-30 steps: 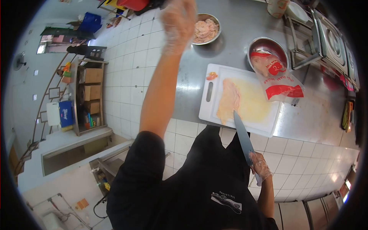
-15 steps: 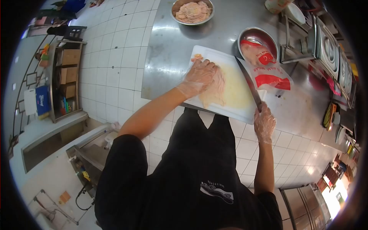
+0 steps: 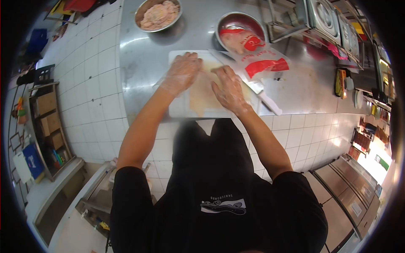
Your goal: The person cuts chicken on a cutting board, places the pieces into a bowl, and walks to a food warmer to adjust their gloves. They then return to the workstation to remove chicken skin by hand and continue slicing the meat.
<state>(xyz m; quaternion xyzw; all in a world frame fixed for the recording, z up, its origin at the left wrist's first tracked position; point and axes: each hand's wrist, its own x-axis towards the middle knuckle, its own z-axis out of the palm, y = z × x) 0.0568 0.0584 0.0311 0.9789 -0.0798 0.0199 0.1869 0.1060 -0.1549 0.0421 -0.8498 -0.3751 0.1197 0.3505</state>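
Note:
A piece of pale raw meat (image 3: 199, 98) lies on the white cutting board (image 3: 179, 110). My left hand (image 3: 182, 72), in a clear plastic glove, rests at the meat's upper left with its fingers bent; what lies under the fingertips is hidden. On the meat's right side is my right hand (image 3: 229, 89), also gloved, its thumb apart from its curled fingers. A knife with a white handle (image 3: 270, 103) lies along the board's right edge, out of both hands. Beside it, a clear bag with red print (image 3: 265, 63) hangs partly over a metal bowl (image 3: 240, 17).
A steel bowl of raw meat (image 3: 159, 16) stands at the back left of the steel table (image 3: 143, 63). Metal racks with lidded steel pans (image 3: 324, 19) line the right side. Below the near table edge is tiled floor (image 3: 295, 126).
My right hand has let go of the knife and moved left onto the meat. The knife now lies beside the board. The camera view has shifted, so the table appears further left.

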